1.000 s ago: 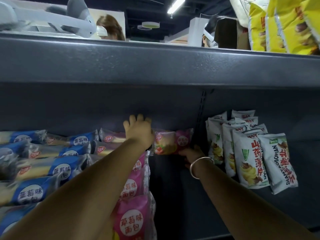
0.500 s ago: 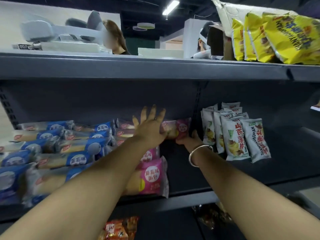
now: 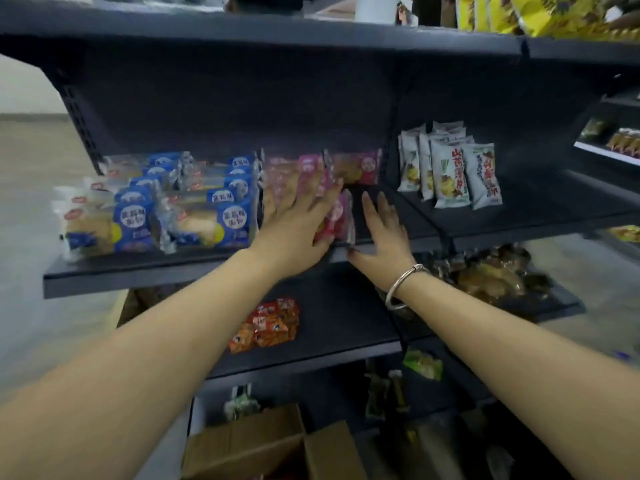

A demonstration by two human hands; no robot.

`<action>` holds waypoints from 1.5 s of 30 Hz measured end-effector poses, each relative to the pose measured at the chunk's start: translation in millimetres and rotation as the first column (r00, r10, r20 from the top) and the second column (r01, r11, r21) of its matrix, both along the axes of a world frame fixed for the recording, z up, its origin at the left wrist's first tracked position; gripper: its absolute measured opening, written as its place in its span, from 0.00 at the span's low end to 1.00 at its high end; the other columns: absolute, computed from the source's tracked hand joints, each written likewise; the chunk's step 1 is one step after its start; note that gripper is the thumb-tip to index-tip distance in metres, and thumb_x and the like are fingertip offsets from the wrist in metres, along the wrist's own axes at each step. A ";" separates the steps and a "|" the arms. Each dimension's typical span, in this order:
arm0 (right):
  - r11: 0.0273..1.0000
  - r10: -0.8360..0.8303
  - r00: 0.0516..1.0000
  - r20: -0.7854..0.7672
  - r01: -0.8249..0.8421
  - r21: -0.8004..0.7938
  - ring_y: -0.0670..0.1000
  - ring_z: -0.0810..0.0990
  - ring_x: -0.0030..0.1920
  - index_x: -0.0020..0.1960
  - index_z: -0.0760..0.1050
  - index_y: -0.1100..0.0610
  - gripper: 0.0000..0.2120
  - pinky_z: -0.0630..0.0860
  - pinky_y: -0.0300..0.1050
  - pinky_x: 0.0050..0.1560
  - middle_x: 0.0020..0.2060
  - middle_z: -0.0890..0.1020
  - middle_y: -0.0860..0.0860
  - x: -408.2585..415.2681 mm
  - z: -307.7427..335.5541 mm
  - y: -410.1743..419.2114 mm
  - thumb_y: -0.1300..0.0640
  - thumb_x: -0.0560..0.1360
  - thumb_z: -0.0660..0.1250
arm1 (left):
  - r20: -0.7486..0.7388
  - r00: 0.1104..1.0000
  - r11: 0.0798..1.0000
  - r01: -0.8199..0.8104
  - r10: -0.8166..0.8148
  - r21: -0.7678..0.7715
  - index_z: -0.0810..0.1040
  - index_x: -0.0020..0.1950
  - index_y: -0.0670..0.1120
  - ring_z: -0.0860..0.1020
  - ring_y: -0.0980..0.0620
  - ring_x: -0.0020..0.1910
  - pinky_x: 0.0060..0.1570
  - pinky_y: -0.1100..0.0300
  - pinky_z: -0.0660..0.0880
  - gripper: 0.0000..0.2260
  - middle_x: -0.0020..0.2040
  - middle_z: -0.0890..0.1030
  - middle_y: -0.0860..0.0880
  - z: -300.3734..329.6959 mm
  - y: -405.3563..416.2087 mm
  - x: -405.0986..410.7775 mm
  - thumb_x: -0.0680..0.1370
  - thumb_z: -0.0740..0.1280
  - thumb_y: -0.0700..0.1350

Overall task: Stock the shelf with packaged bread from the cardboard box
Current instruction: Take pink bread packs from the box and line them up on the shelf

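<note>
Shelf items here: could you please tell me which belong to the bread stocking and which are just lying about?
Job: pink bread packs, blue bread packs, cardboard box, left hand, right hand.
Lying about: white snack bags, yellow bags, orange packets.

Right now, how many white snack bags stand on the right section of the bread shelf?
About 7 white snack bags show, though some may be hidden: two in front side by side, the others lined up behind them toward the back panel, right of the pink bread packs.

— What can't you make out?
— My left hand [image 3: 294, 233] covers the front pink bread packs [image 3: 337, 220]; the cardboard box [image 3: 273, 448] is cut off at the bottom edge.
— And lower right?
— Blurred packets [image 3: 491, 275], possibly pastries.
</note>
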State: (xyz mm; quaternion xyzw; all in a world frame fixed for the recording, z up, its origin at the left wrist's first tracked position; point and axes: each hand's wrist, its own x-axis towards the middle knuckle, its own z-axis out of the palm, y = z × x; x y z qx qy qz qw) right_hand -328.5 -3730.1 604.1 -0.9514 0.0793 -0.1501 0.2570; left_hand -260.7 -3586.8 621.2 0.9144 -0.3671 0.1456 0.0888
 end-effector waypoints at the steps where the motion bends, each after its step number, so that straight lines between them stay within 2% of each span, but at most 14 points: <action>1: 0.999 0.016 1.000 -0.003 -0.016 -0.050 0.56 0.40 0.76 0.76 0.40 0.50 0.41 0.43 0.55 0.75 0.77 0.41 0.53 -12.4 -10.4 6.2 0.53 0.75 0.65 | 0.015 1.000 1.000 0.022 -0.022 -0.014 0.39 0.76 0.56 0.37 0.42 0.76 0.70 0.40 0.33 0.33 0.78 0.41 0.48 -11.1 8.2 -11.2 0.79 0.58 0.52; 4: 0.941 0.183 0.982 0.057 -0.157 -0.300 0.58 0.43 0.76 0.77 0.43 0.52 0.38 0.45 0.59 0.74 0.76 0.47 0.56 -48.9 -56.3 23.0 0.55 0.74 0.62 | 0.099 0.984 0.987 0.152 -0.146 -0.059 0.46 0.77 0.54 0.44 0.42 0.77 0.70 0.41 0.36 0.31 0.78 0.48 0.46 -52.9 36.4 -41.8 0.78 0.57 0.49; 7: 0.797 0.405 0.914 0.007 -0.349 -0.494 0.59 0.52 0.73 0.74 0.52 0.55 0.33 0.48 0.56 0.72 0.73 0.55 0.56 -76.0 -110.8 40.4 0.54 0.70 0.56 | 0.117 0.961 0.968 0.252 -0.249 -0.013 0.49 0.76 0.51 0.45 0.45 0.75 0.68 0.38 0.43 0.30 0.77 0.54 0.44 -101.2 66.4 -61.8 0.74 0.53 0.48; 11: 0.683 0.515 0.839 -0.175 -0.525 -0.508 0.59 0.56 0.73 0.74 0.54 0.55 0.33 0.54 0.57 0.72 0.73 0.62 0.58 -88.6 -164.9 70.0 0.54 0.70 0.57 | 0.107 0.981 0.981 0.147 -0.161 0.122 0.55 0.74 0.47 0.53 0.43 0.73 0.66 0.35 0.55 0.29 0.74 0.63 0.42 -160.9 105.0 -75.4 0.73 0.55 0.48; 14: 0.645 0.542 0.777 -0.319 -0.628 -0.435 0.62 0.64 0.71 0.74 0.54 0.55 0.39 0.56 0.58 0.66 0.72 0.65 0.60 -85.7 -196.3 88.6 0.57 0.67 0.67 | 0.087 0.995 0.970 0.036 -0.058 0.240 0.58 0.73 0.47 0.56 0.43 0.72 0.65 0.34 0.61 0.29 0.73 0.67 0.42 -203.9 130.9 -85.9 0.72 0.56 0.49; 16: 0.643 0.551 0.740 -0.386 -0.671 -0.368 0.59 0.55 0.74 0.76 0.47 0.54 0.42 0.51 0.57 0.70 0.75 0.53 0.57 -84.7 -218.4 97.3 0.59 0.69 0.67 | -0.001 1.000 0.966 -0.015 0.016 0.256 0.59 0.73 0.47 0.58 0.42 0.72 0.63 0.33 0.62 0.31 0.73 0.67 0.42 -233.5 147.3 -94.5 0.71 0.64 0.48; 18: 0.638 0.541 0.688 -0.484 -0.711 -0.296 0.51 0.38 0.75 0.76 0.37 0.51 0.39 0.37 0.51 0.72 0.72 0.36 0.49 -85.7 -244.4 101.3 0.60 0.75 0.59 | -0.123 0.986 0.963 -0.076 0.110 0.258 0.58 0.74 0.48 0.62 0.40 0.73 0.62 0.32 0.62 0.35 0.73 0.65 0.42 -263.9 162.5 -106.1 0.69 0.67 0.44; 20: 0.652 0.508 0.634 -0.583 -0.725 -0.220 0.51 0.36 0.76 0.76 0.35 0.51 0.36 0.33 0.45 0.70 0.73 0.33 0.48 -92.1 -277.3 102.3 0.60 0.77 0.54 | -0.282 0.928 0.950 -0.168 0.243 0.265 0.48 0.76 0.49 0.55 0.39 0.75 0.68 0.34 0.55 0.37 0.77 0.54 0.45 -300.6 177.7 -123.1 0.73 0.66 0.42; 23: 0.768 0.481 0.599 -0.640 -0.640 -0.022 0.52 0.43 0.77 0.76 0.40 0.52 0.34 0.44 0.44 0.76 0.76 0.40 0.51 -107.6 -332.3 102.9 0.64 0.77 0.54 | -0.500 0.729 0.882 -0.345 0.467 0.320 0.39 0.76 0.48 0.42 0.44 0.77 0.72 0.39 0.47 0.35 0.78 0.44 0.47 -357.6 197.6 -144.9 0.78 0.61 0.44; 27: 0.779 0.492 0.500 -0.713 -0.619 0.103 0.50 0.54 0.76 0.77 0.44 0.53 0.34 0.55 0.40 0.74 0.77 0.49 0.52 -116.9 -408.4 103.8 0.66 0.76 0.55 | -0.650 0.449 0.775 -0.503 0.613 0.383 0.42 0.77 0.43 0.46 0.44 0.77 0.73 0.45 0.55 0.35 0.78 0.47 0.45 -436.7 228.1 -154.1 0.78 0.61 0.43; 31: 0.845 0.399 0.444 -0.802 -0.518 0.133 0.53 0.60 0.73 0.77 0.46 0.51 0.33 0.62 0.43 0.71 0.76 0.55 0.51 -113.7 -483.4 107.6 0.64 0.76 0.55 | -0.689 0.347 0.735 -0.545 0.637 0.405 0.43 0.77 0.42 0.49 0.45 0.77 0.74 0.50 0.55 0.33 0.78 0.50 0.45 -494.7 241.7 -151.6 0.79 0.60 0.42; 34: 0.937 0.309 0.415 -0.856 -0.285 0.200 0.56 0.67 0.69 0.76 0.51 0.52 0.30 0.66 0.46 0.68 0.73 0.62 0.53 -116.3 -548.4 112.9 0.63 0.77 0.56 | -0.742 0.313 0.728 -0.602 0.593 0.328 0.49 0.77 0.43 0.59 0.44 0.75 0.69 0.54 0.60 0.31 0.77 0.57 0.43 -542.4 230.3 -150.5 0.78 0.62 0.41; 39: 0.956 0.210 0.495 -0.843 0.079 0.284 0.56 0.74 0.63 0.69 0.68 0.55 0.22 0.71 0.42 0.59 0.64 0.75 0.56 -117.8 -656.9 121.5 0.66 0.76 0.57 | -0.844 0.208 0.650 -0.733 0.494 0.200 0.64 0.72 0.44 0.72 0.43 0.65 0.59 0.57 0.69 0.23 0.67 0.73 0.41 -642.1 194.8 -150.3 0.77 0.63 0.41; 45: 0.963 0.181 0.303 -0.936 0.137 0.230 0.59 0.73 0.62 0.64 0.72 0.61 0.17 0.70 0.46 0.62 0.62 0.75 0.59 -93.3 -773.8 143.6 0.63 0.75 0.61 | -0.906 0.032 0.579 -0.779 0.422 0.242 0.65 0.72 0.44 0.75 0.41 0.62 0.59 0.53 0.72 0.22 0.65 0.75 0.40 -749.9 179.9 -141.4 0.78 0.61 0.39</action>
